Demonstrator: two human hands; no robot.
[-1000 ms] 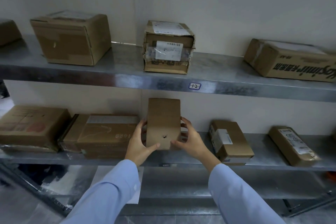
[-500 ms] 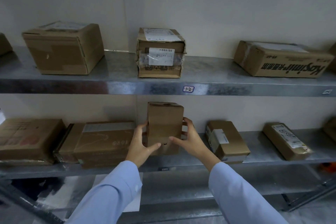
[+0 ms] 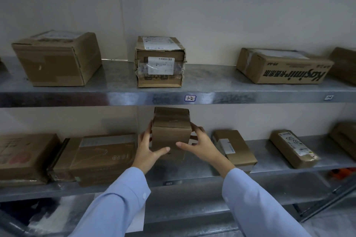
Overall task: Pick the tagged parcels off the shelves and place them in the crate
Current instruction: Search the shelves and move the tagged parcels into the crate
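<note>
The parcel (image 3: 171,132) is a plain brown cardboard box, standing upright and taller than wide, with tape across its folded top and no label on the front face. The left hand (image 3: 148,150) and right hand (image 3: 202,146) grip its two sides, fingers curled round the edges and thumbs laid across the front. It sits low over the grey metal lower shelf (image 3: 269,165), between a flat box (image 3: 104,152) and a small box (image 3: 234,148). An upper shelf (image 3: 212,81) with a handwritten sticker (image 3: 190,98) carries more boxes against a pale wall (image 3: 192,5).
</note>
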